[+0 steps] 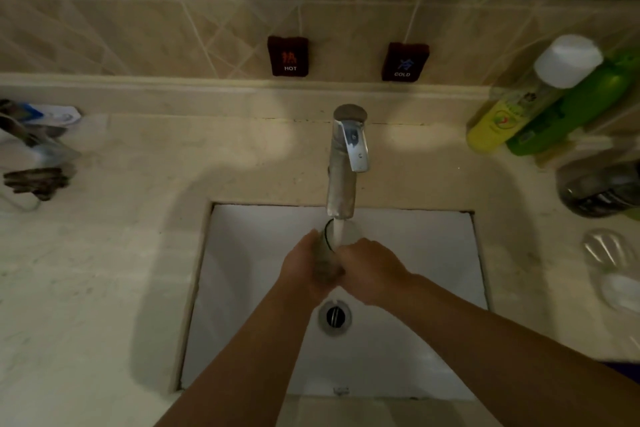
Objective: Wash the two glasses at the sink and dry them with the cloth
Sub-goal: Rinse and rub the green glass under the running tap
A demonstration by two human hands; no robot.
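A clear glass (329, 250) is held over the white sink (249, 288), its mouth up under the tap's spout (341, 198). A stream of water runs from the spout into the glass. My left hand (301, 270) grips the glass from the left. My right hand (370, 270) is curled round it from the right. A second clear glass (602, 248) lies on the counter at the right edge. No cloth is plainly visible by the sink.
The tap's lever (355, 146) points toward me. Green and yellow bottles (540, 107) stand at the back right, with a dark round container (599, 187) in front of them. A rack with dark items (34, 152) sits at the left. The drain (334, 316) lies below my hands.
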